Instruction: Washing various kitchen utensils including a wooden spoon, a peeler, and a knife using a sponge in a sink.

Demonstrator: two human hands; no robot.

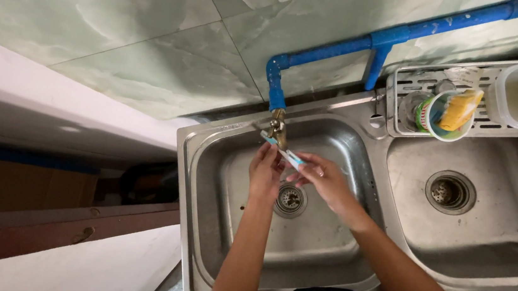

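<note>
Right hand (pixel 325 180) pinching a toothbrush (pixel 283 153) under the brass tap (pixel 278 127), left hand (pixel 265 168) loosely cupped beside it, fingers touching the brush, over the left sink basin (pixel 326 234).

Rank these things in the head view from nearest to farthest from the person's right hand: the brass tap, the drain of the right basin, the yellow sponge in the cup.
From the right hand:
1. Brass tap, just up and left of it, over the left basin.
2. Drain of the right basin, off to its right.
3. Yellow sponge, in the cup on the rack, up and right.
</note>
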